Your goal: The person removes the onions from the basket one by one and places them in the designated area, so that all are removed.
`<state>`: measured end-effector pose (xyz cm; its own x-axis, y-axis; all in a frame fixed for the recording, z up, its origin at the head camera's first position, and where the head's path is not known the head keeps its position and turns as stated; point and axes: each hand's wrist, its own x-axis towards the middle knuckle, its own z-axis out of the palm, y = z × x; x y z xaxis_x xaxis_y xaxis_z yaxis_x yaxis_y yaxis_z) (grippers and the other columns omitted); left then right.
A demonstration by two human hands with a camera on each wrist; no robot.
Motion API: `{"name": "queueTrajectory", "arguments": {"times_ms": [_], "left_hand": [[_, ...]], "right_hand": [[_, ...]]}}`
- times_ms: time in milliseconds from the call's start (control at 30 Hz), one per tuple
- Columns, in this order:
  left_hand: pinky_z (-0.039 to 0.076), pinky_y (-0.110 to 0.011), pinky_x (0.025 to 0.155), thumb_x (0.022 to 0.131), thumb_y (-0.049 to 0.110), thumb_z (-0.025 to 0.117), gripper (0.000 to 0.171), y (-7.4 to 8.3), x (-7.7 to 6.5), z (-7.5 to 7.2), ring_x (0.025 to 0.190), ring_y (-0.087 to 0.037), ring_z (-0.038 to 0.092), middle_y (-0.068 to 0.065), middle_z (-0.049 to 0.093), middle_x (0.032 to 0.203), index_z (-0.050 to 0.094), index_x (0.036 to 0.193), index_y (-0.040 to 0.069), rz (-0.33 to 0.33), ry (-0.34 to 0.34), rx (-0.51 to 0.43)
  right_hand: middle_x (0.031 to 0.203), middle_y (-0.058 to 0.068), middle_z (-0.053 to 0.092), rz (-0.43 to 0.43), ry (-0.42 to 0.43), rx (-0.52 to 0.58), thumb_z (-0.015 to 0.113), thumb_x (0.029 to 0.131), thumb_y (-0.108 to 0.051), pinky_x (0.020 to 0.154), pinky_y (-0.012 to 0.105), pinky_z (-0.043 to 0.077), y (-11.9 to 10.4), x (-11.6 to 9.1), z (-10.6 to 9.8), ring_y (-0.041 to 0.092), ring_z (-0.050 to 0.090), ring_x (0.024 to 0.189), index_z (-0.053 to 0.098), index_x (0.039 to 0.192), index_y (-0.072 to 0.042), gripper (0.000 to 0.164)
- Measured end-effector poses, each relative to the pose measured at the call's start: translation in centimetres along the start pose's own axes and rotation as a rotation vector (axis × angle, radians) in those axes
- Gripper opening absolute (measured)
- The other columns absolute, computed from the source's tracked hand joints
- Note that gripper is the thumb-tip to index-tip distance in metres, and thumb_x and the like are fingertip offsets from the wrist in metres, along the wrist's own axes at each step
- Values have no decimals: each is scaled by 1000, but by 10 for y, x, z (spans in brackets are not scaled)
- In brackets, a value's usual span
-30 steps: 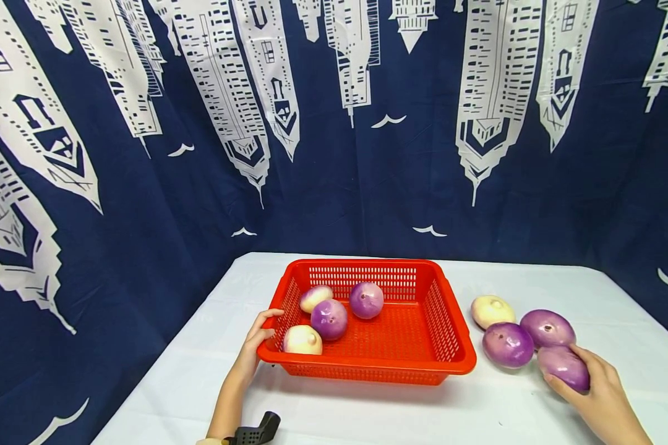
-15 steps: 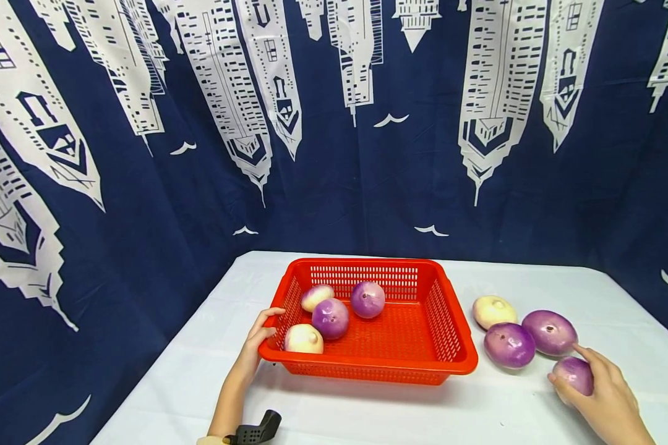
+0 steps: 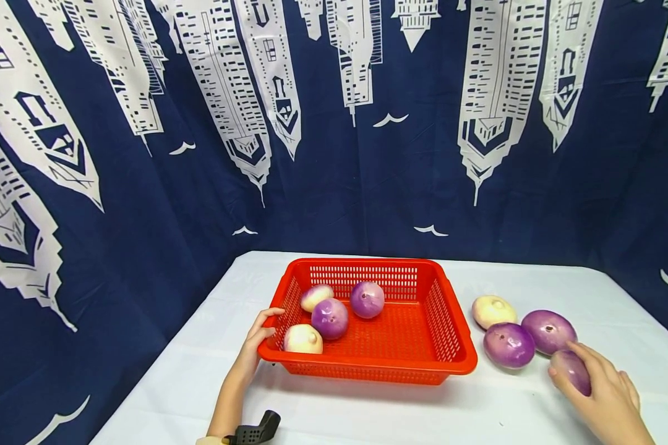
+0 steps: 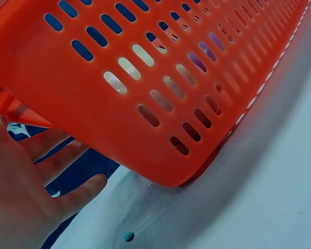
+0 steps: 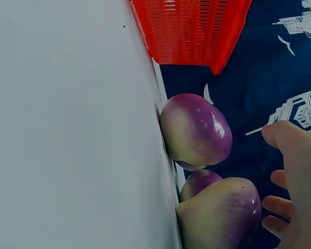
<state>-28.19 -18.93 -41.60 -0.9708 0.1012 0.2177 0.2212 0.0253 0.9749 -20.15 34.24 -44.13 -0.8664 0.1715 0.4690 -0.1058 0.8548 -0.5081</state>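
My left hand (image 3: 254, 343) is at the left rim of the red plastic basket (image 3: 367, 358), its fingers touching the rim. In the left wrist view its thumb (image 4: 88, 192) stands apart below the basket's corner. At the right, my right hand (image 3: 603, 386) reaches over a purple-and-white turnip (image 3: 572, 371) on the table. In the right wrist view, fingertips (image 5: 276, 225) are right beside that turnip, with the thumb (image 5: 277, 134) spread away. Two purple turnips, one behind (image 3: 548, 332) and one to the left (image 3: 508, 345), lie close by, beside a pale turnip (image 3: 493, 311).
Several turnips lie inside the basket, among them a purple one (image 3: 330, 319) and a pale one (image 3: 303, 339) at the left. A white cloth (image 3: 367, 414) covers the table. Behind hangs a dark blue curtain (image 3: 323, 198) printed with white buildings.
The turnip under my right hand has shifted slightly right and turned, now showing a different side. My right hand has moved slightly with it. The left hand and basket stay put.
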Motion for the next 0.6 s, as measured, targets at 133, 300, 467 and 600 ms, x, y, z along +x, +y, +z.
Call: {"name": "queueTrajectory", "arguments": {"times_ms": [133, 300, 467, 600], "left_hand": [[36, -34, 89, 79, 9, 33, 46, 0, 0, 0, 109, -24, 42, -16, 40, 124, 41, 124, 1, -2, -2, -7], [37, -33, 89, 79, 9, 34, 46, 1, 0, 0, 110, -25, 41, -16, 39, 124, 40, 124, 1, -8, -1, -10], [38, -32, 88, 79, 10, 33, 46, 2, 1, 0, 110, -25, 41, -15, 40, 126, 42, 124, 3, -17, -4, -2], [39, -31, 87, 79, 9, 33, 45, 2, 0, 0, 110, -26, 42, -15, 40, 125, 42, 123, 2, -12, -4, -4]], "right_hand": [[132, 35, 30, -8, -3, 3, 51, 88, -28, 103, 61, -13, -8, 0, -3, 50, 14, 131, 34, 132, 4, 57], [130, 35, 33, -48, 15, 28, 53, 88, -25, 104, 61, -13, -18, -2, -5, 47, 16, 132, 36, 132, 2, 55], [126, 35, 39, -113, 45, 63, 56, 87, -22, 106, 58, -11, -29, -3, -5, -11, -3, 135, 39, 132, 0, 53], [123, 34, 44, -149, 48, 77, 58, 85, -21, 107, 56, -9, -39, -2, -4, -33, -1, 112, 41, 131, -1, 53]]}}
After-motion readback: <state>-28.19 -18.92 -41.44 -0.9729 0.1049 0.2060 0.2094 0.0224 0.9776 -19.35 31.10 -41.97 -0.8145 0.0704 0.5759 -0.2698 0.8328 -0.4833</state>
